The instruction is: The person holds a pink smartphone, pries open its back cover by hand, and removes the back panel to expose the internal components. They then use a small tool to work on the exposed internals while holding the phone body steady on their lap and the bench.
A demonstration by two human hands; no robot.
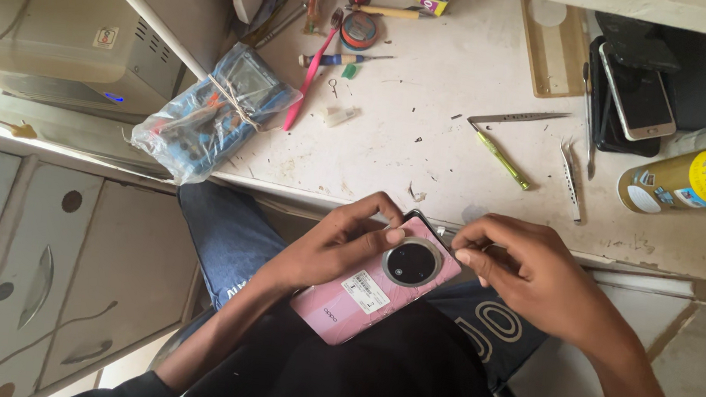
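- Phone [374, 291]: one pink unit, held back side up over the person's lap, just below the edge of the surface [428, 137]. One round camera ring and one white sticker show on its back.
- Left hand [336, 244]: clamped around the phone's upper edge, fingers curled over the top, thumb beside the camera ring.
- Right hand [527, 271]: fingertips pinched together at the phone's top right corner; whether they grip a small item cannot be told.
- Surface: carries two tweezers [574, 172], one green-handled tool [503, 161], one pink toothbrush [311, 74], one blue-handled screwdriver [345, 60], one yellow spray can [700, 176] lying on its side, one plastic-wrapped bundle [210, 111] and one phone stack [635, 92].
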